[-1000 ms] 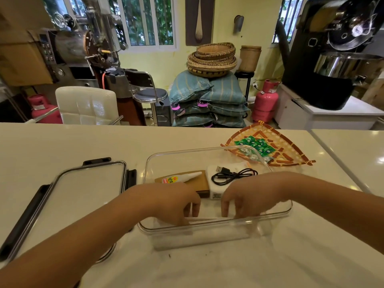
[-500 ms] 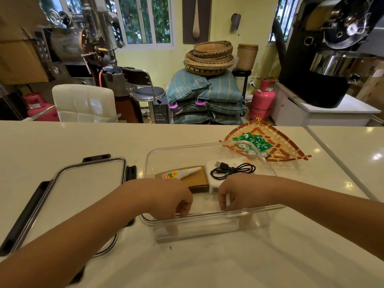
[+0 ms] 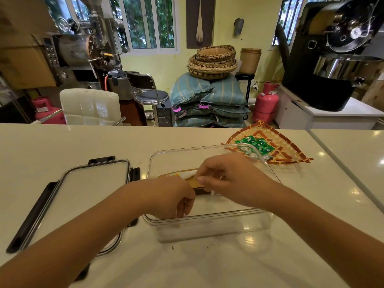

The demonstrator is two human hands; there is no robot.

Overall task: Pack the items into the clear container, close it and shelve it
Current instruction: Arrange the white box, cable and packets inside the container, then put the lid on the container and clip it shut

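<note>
Head view: clear container (image 3: 207, 217) sits on the white counter (image 3: 62, 146), its lid (image 3: 93, 190) lying flat just to the left, latches out. Left hand (image 3: 168, 198) is inside the near left part of the container, fingers curled down behind the near wall; whether they pinch anything cannot be told. Right hand (image 3: 232, 179) hovers over the middle of the container, fingers bent toward the glue tube (image 3: 182, 174), which lies on a brown box (image 3: 197, 185) — contact with either is hidden, so its grip cannot be judged. Anything under the right hand is covered. Green packets (image 3: 256, 143) lie on the woven tray (image 3: 291, 150) beyond the far right corner, outside the container. Judgement: packing is in progress, lid and shelving not yet started. Risks: the tube rests loose on the box and could roll off if the box is nudged; items stacked high may foul the lid so the latches will not seat; the green packets may be left unpacked — if they count as items — since they sit behind the right arm.
</note>
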